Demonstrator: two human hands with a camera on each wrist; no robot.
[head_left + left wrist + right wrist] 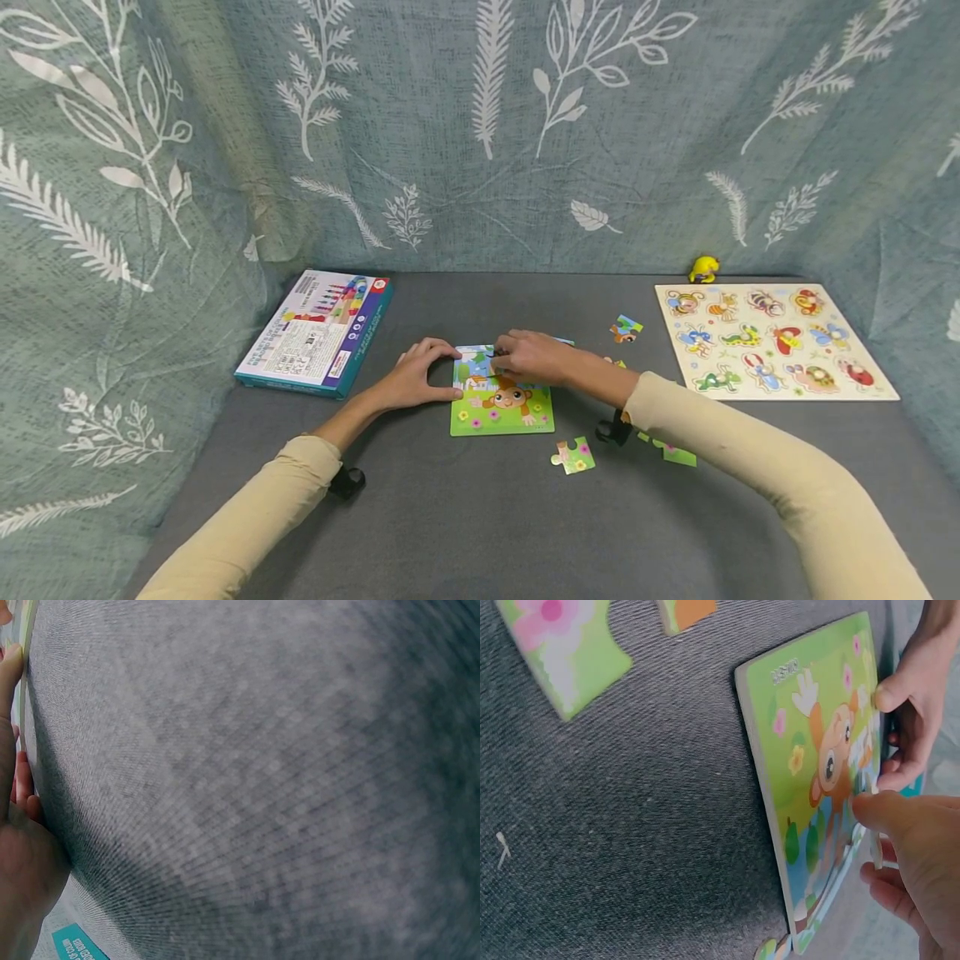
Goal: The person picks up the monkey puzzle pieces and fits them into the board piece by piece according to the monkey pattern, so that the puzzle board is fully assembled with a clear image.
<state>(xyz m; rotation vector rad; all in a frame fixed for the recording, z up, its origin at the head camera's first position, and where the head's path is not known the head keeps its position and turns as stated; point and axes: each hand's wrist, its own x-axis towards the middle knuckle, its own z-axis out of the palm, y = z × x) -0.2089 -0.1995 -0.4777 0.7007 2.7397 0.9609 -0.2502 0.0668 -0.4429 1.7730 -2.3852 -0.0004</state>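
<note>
A jigsaw puzzle board (468,426) with a smiling monkey on green lies mid-table. My left hand (414,377) rests at its left edge, thumb and forefinger spread apart along the rim. In the left wrist view only part of this hand (26,851) shows, at the far left. Over the board's upper middle, my right hand (534,357) pinches a puzzle piece (877,847), seen nearly edge-on in the right wrist view. A loose flowered piece (574,456) lies just off the board's lower right corner. The right hand and forearm hide the board's upper right part.
More loose pieces lie to the right: one (626,328) further back, another (678,456) partly under the right forearm. A wooden insect puzzle (750,392) occupies the back right, with a yellow toy (703,269) behind it. A flat box (300,337) lies back left. A patterned curtain (450,225) hangs behind.
</note>
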